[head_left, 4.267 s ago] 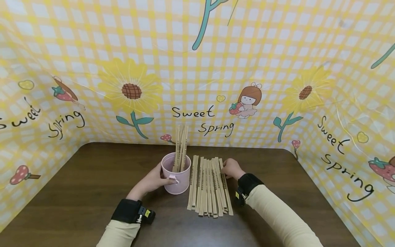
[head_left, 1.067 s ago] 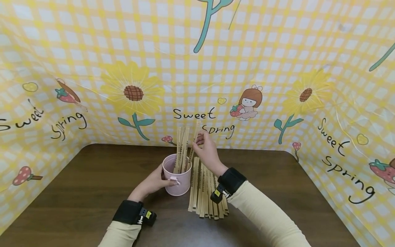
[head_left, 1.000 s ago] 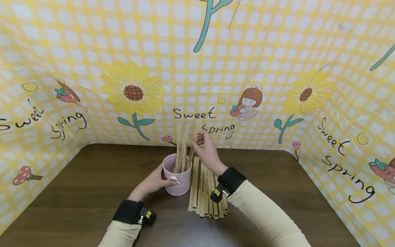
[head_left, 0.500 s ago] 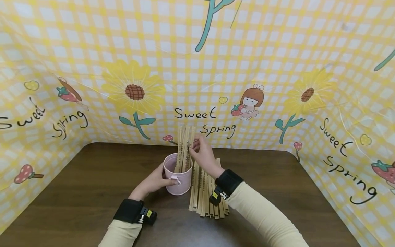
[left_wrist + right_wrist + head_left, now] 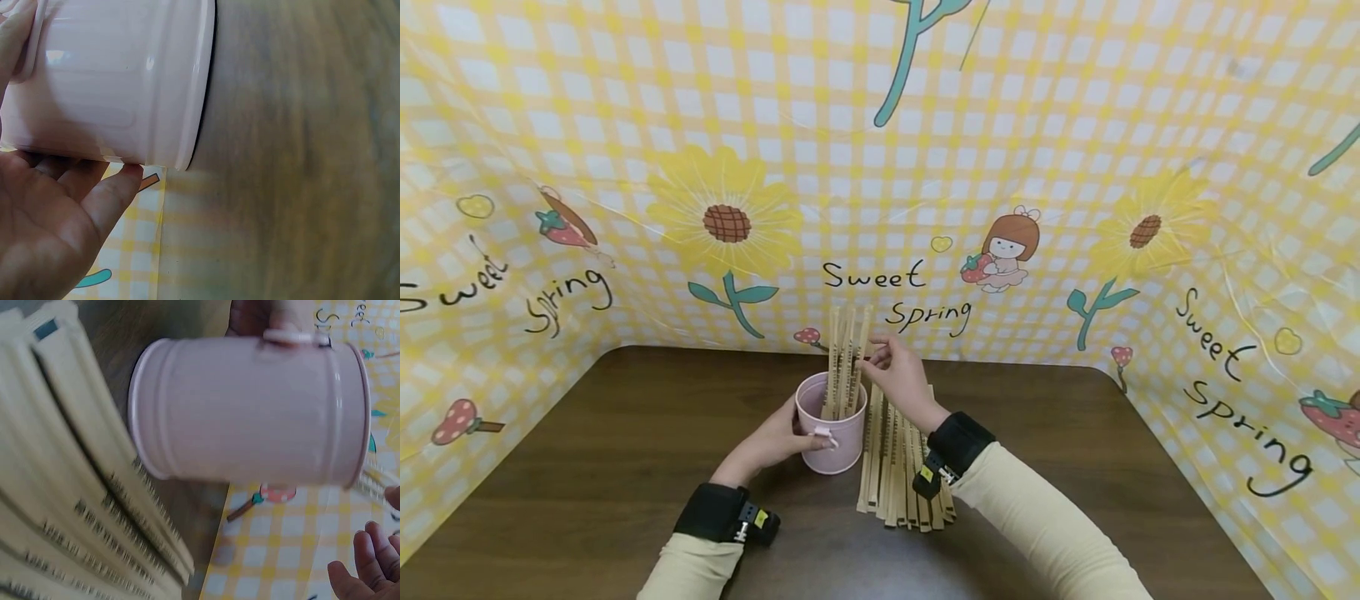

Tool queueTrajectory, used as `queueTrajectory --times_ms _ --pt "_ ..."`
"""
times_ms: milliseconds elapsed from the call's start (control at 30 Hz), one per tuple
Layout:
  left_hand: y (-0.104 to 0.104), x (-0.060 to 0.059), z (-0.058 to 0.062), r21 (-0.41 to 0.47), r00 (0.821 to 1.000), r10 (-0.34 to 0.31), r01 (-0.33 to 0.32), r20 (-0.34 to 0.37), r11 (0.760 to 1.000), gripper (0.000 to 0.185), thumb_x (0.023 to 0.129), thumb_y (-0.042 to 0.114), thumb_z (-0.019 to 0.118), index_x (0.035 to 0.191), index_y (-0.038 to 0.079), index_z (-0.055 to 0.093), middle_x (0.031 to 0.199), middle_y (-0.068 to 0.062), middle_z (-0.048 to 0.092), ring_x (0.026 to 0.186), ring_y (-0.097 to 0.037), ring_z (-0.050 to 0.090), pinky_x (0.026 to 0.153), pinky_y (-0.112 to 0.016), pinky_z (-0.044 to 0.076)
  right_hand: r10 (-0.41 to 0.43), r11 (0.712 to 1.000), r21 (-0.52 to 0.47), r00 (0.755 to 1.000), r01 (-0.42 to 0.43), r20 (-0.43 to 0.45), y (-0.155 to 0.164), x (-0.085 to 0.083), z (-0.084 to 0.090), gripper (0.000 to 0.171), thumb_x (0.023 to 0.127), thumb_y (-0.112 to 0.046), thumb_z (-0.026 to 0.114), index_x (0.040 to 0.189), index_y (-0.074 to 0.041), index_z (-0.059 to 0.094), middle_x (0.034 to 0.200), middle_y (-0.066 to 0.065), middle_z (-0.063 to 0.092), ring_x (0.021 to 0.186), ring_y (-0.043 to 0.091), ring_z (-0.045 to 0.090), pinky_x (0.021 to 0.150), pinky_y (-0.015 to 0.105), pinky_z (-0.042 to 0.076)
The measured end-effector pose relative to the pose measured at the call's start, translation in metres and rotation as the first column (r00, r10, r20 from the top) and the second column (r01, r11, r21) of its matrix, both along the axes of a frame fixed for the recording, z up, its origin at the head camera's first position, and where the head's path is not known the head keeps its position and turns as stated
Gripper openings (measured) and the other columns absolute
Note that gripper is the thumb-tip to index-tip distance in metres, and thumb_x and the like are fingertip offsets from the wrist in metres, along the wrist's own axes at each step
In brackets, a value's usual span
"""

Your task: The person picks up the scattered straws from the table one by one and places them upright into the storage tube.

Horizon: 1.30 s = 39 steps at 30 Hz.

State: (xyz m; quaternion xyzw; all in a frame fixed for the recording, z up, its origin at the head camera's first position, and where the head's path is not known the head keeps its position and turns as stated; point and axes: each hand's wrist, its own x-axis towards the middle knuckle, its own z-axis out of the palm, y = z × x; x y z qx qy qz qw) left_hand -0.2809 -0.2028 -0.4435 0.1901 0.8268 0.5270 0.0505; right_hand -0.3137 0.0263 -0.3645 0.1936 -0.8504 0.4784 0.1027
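A pink metal cup (image 5: pixel 833 437) stands on the dark wooden table (image 5: pixel 625 450), and several paper-wrapped chopstick pairs (image 5: pixel 846 358) stand upright in it. My left hand (image 5: pixel 778 437) grips the cup's side, with fingers and thumb wrapped round the wall (image 5: pixel 112 81). My right hand (image 5: pixel 880 360) hovers just right of the standing sticks, its fingertips (image 5: pixel 369 562) loosely spread by the rightmost stick with nothing between them. Below that hand a row of several more wrapped pairs (image 5: pixel 901 467) lies flat beside the cup (image 5: pixel 250 400).
A yellow checked backdrop (image 5: pixel 1000 150) printed with sunflowers and "Sweet Spring" walls the table at the back and both sides. Bare tabletop lies left of the cup and right of the flat row (image 5: pixel 56 487).
My right hand took one wrapped pair from the right end of the flat row, carried it up and lowered it into the cup, then loosened its fingers. The left hand kept holding the cup.
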Motion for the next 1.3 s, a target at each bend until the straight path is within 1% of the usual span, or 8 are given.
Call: queueTrajectory --times_ms 167,300,467,600,700,800,967,1300 --pt "-0.001 0.0 -0.002 0.008 1.0 -0.003 0.003 -0.001 1.0 0.103 0.084 0.022 0.086 0.159 -0.001 0.02 0.149 -0.031 0.045 0.133 -0.041 0.052 0.1 -0.038 0.05 -0.041 0.999 0.002 0.998 0.041 0.046 0.023 -0.009 -0.007 0.037 0.098 -0.016 0.07 0.129 0.002 0.061 0.104 0.019 0.07 0.095 0.031 0.067 0.079 0.034 0.053" --pt "-0.002 0.001 -0.002 0.018 1.0 -0.006 0.006 0.0 1.0 0.101 0.084 0.019 0.086 0.158 -0.003 0.021 0.149 -0.031 0.046 0.134 -0.041 0.051 0.102 -0.039 0.049 -0.064 0.995 0.088 0.988 0.052 0.139 0.046 -0.017 -0.02 0.029 0.098 -0.01 0.066 0.123 0.004 0.062 0.103 0.02 0.068 0.093 0.03 0.065 0.081 0.037 0.052" --pt "-0.003 0.003 0.001 -0.004 1.0 0.002 -0.002 -0.002 1.0 0.1 0.085 0.02 0.085 0.158 -0.003 0.021 0.147 -0.031 0.047 0.132 -0.04 0.052 0.101 -0.039 0.05 -0.156 0.969 0.229 0.952 0.096 0.263 0.07 -0.026 -0.041 0.032 0.097 -0.003 0.061 0.127 0.01 0.06 0.106 0.023 0.067 0.086 0.03 0.065 0.077 0.036 0.051" --pt "-0.004 0.003 0.001 -0.015 1.0 0.015 -0.015 -0.003 1.0 0.1 0.085 0.022 0.085 0.158 -0.003 0.021 0.147 -0.031 0.047 0.132 -0.04 0.053 0.1 -0.037 0.05 -0.202 0.965 0.232 0.913 0.123 0.354 0.082 -0.031 -0.056 0.035 0.094 -0.001 0.062 0.126 0.014 0.06 0.116 0.03 0.065 0.084 0.035 0.069 0.075 0.038 0.059" --pt "-0.005 0.003 0.001 -0.006 1.0 0.022 -0.022 0.002 1.0 0.101 0.084 0.021 0.086 0.158 -0.002 0.021 0.148 -0.03 0.047 0.133 -0.041 0.052 0.1 -0.037 0.05 -0.203 0.971 0.201 0.895 0.132 0.396 0.086 -0.032 -0.065 0.027 0.089 0.001 0.065 0.113 0.014 0.064 0.105 0.026 0.067 0.074 0.029 0.068 0.068 0.036 0.061" --pt "-0.004 0.002 0.002 -0.015 1.0 0.008 -0.008 -0.007 1.0 0.1 0.085 0.022 0.085 0.158 -0.002 0.021 0.149 -0.03 0.047 0.134 -0.041 0.051 0.102 -0.04 0.049 -0.205 0.968 0.22 0.892 0.124 0.402 0.088 -0.032 -0.071 0.006 0.087 0.003 0.066 0.082 0.004 0.062 0.077 0.012 0.06 0.062 0.017 0.06 0.062 0.032 0.06" --pt "0.0 0.001 0.003 -0.027 1.0 0.006 -0.007 -0.011 1.0 0.099 0.085 0.023 0.084 0.157 -0.004 0.022 0.149 -0.03 0.047 0.136 -0.041 0.049 0.105 -0.045 0.047 -0.194 0.962 0.256 0.908 0.101 0.372 0.089 -0.031 -0.075 0.048 0.085 0.008 0.062 0.058 -0.016 0.031 0.055 -0.006 0.024 0.046 0.009 0.034 0.051 0.023 0.047" --pt "0.001 0.0 0.003 0.001 1.0 -0.019 0.02 -0.016 1.0 0.099 0.085 0.018 0.084 0.157 -0.004 0.021 0.148 -0.031 0.046 0.134 -0.042 0.05 0.105 -0.048 0.047 -0.198 0.949 0.303 0.918 0.091 0.343 0.088 -0.029 -0.072 0.054 0.084 0.004 0.062 0.05 -0.02 0.027 0.049 -0.01 0.017 0.038 0.008 0.035 0.047 0.021 0.039"
